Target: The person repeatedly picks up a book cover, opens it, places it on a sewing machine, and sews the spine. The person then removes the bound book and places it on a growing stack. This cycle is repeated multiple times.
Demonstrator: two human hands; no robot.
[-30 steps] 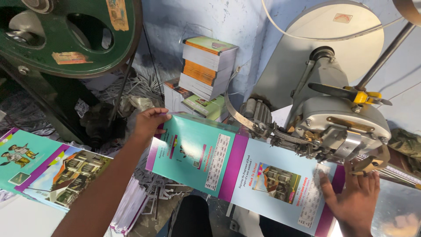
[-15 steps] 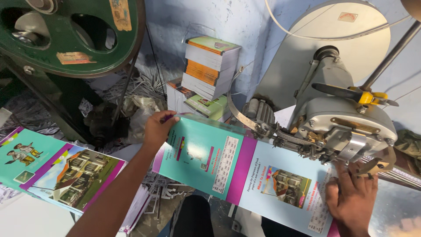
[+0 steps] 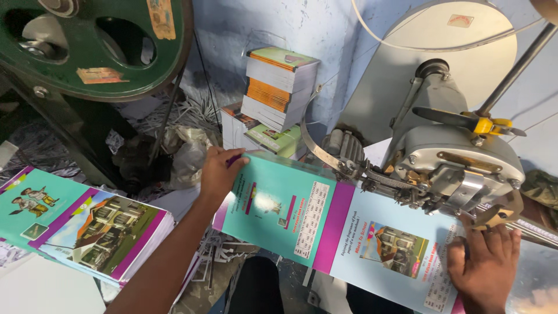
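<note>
Under the head of the grey stitching machine (image 3: 459, 157) lies an opened booklet cover (image 3: 331, 227), teal on its left half and pale blue on its right, with a magenta band down the spine. At its far left edge the left hand (image 3: 220, 173) grips the cover, fingers curled over the top corner and thumb on the printed face. The right hand (image 3: 485, 267) presses flat on the lower right corner, fingers spread, just below the machine's metal arm. To the left, well apart, a stack of the same printed covers (image 3: 87, 227) rests on the tabletop. Behind the cover, against the blue wall, stands a pile of bound booklets (image 3: 279, 87), and a large green flywheel (image 3: 93, 46) fills the upper left, with paper trimmings (image 3: 180, 113) beneath it.
</note>
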